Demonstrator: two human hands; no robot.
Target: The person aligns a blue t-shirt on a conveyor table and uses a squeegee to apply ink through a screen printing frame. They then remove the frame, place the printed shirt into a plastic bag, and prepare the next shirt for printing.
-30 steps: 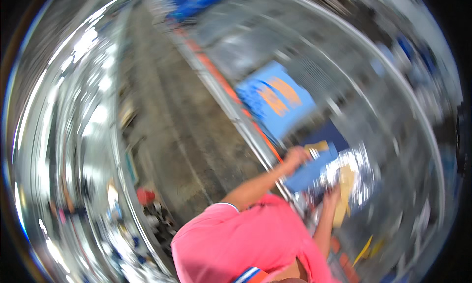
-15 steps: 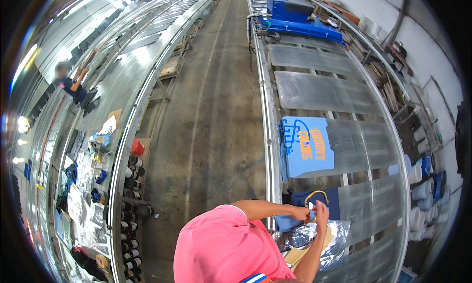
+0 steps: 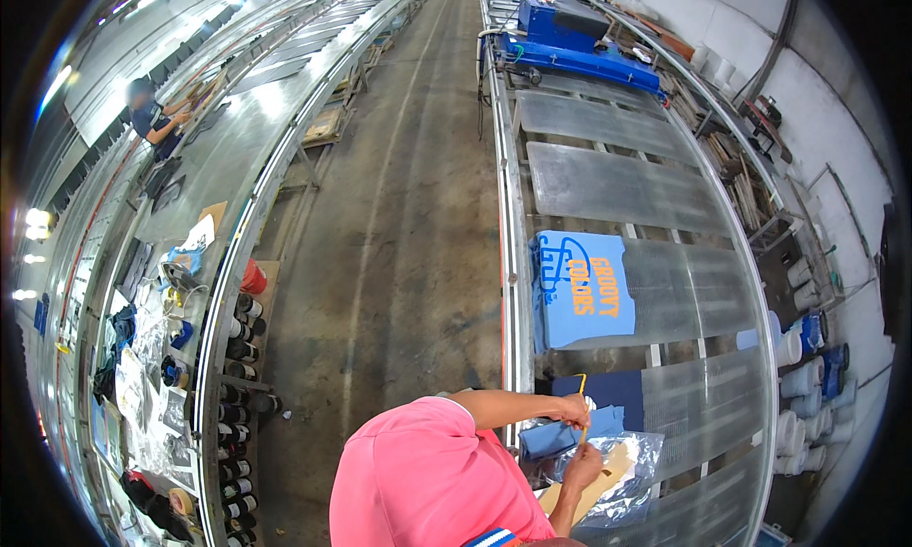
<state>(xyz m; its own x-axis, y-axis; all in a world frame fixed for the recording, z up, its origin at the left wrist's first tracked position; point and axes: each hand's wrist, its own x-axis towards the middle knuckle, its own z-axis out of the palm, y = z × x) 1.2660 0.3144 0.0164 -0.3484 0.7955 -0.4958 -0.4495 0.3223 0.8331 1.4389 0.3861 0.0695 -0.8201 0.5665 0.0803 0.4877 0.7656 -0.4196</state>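
Note:
My left hand (image 3: 576, 411) is closed on a narrow yellow tape (image 3: 583, 435), whose free end sticks up beyond the fingers. Lower down, my right hand (image 3: 584, 463) pinches the same tape, so a short straight length spans the two hands. Under and beside them lie a dark navy cloth (image 3: 619, 395) and a folded mid-blue cloth (image 3: 551, 439). A clear plastic bag (image 3: 642, 457) and a piece of brown card (image 3: 608, 479) are next to my right hand. Farther along, a light blue printed shirt (image 3: 570, 314) rests on a metal platen.
Metal platens (image 3: 703, 395) run along the right-hand table, with a blue machine (image 3: 579, 48) across its far part. Dark bottles (image 3: 239, 442) line the left table's lower shelf. Another person (image 3: 157, 119) stands at the far left. White buckets (image 3: 793, 433) stand at right.
The yellow tape has gone from a curved loop to a straight length. My right hand has come down and nearer; my left has moved slightly left and away. The other person has shifted.

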